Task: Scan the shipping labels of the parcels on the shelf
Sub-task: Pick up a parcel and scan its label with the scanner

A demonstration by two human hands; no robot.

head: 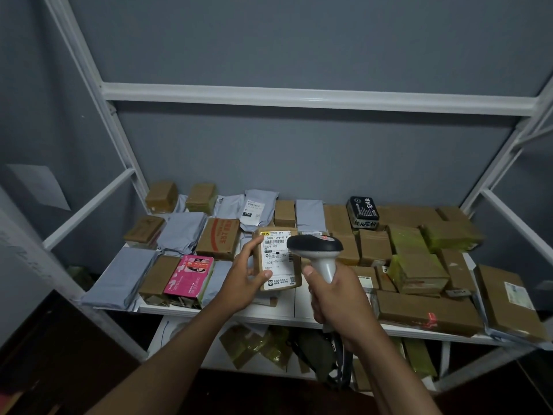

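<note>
My left hand [244, 278] holds a small brown cardboard parcel [276, 259] upright above the shelf, thumb on its front and fingers along its left edge. A white shipping label [276, 260] with a barcode faces me. My right hand [335, 292] grips the grey handle of a barcode scanner [315, 248]. The scanner's dark head sits just right of the label, overlapping the parcel's right edge. Several other parcels lie on the white shelf [287, 310].
Brown boxes [428, 311], grey mailer bags [122, 275], a pink box [191, 275] and a black packet [362, 212] crowd the shelf. White frame bars [317, 98] cross above. More packages [263, 345] sit on the tier below. A grey wall stands behind.
</note>
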